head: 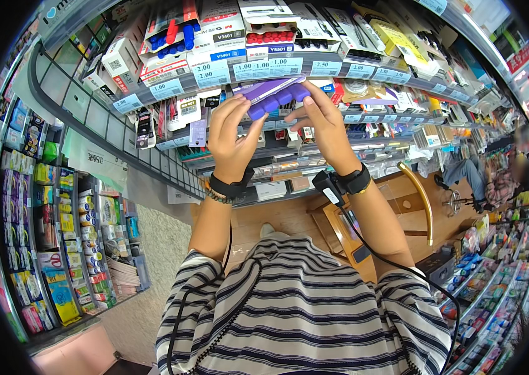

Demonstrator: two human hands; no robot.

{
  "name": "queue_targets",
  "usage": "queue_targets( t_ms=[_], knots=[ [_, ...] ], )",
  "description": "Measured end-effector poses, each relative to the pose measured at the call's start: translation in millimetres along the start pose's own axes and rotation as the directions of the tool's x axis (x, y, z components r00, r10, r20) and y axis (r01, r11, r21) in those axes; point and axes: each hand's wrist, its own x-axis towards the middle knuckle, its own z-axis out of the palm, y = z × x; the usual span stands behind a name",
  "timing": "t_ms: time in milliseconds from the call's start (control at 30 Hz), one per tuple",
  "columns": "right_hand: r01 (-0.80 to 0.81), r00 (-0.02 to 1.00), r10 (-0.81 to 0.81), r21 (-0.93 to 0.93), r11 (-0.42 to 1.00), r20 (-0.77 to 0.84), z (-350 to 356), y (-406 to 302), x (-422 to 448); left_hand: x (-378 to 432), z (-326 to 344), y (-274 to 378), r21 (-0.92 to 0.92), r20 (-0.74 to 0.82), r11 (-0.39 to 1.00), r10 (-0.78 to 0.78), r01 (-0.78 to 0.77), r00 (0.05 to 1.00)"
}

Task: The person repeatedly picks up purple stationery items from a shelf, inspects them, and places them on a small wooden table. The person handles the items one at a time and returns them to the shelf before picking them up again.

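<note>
Before the pen shelf I hold up a flat purple box (270, 89) with a pale band on its side. A row of several rounded purple ends (284, 98) shows along its near edge; what they belong to I cannot tell. My left hand (232, 133) grips the box's left end between thumb and fingers. On the opposite end, the thumb and index finger of my right hand (324, 124) hold the box, while its other fingers are spread below. Both wrists wear black straps, and a cable runs from the right one.
Open boxes of red pens (270, 37) and blue pens (175, 43) line the upper shelf, behind price tags (271, 68). A black wire rack (119, 136) borders it at left. Behind me at right are a wooden chair (358, 234) and a seated person (489, 180).
</note>
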Motion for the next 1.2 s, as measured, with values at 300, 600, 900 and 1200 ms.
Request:
queue_targets(
  t_ms=[300,600,900,1200],
  knots=[
    [0.04,0.989,-0.074,-0.244,0.969,-0.129,12,3,9,-1,-3,-4,0.011,0.028,1.0,0.017,-0.018,0.999],
    [-0.043,0.971,-0.012,-0.225,0.973,-0.237,8,4,9,-3,6,-4,0.01,0.063,0.999,-0.032,0.032,0.998],
    [0.245,0.892,-0.3,-0.197,0.949,-0.338,-44,30,-50,-10,15,-14,0.247,0.08,0.963,-0.135,0.112,0.988],
    [-0.313,0.798,0.035,-0.364,0.877,-0.602,-189,151,-217,-52,10,-6,0.355,0.084,0.935,-0.047,0.014,0.995]
  ],
)
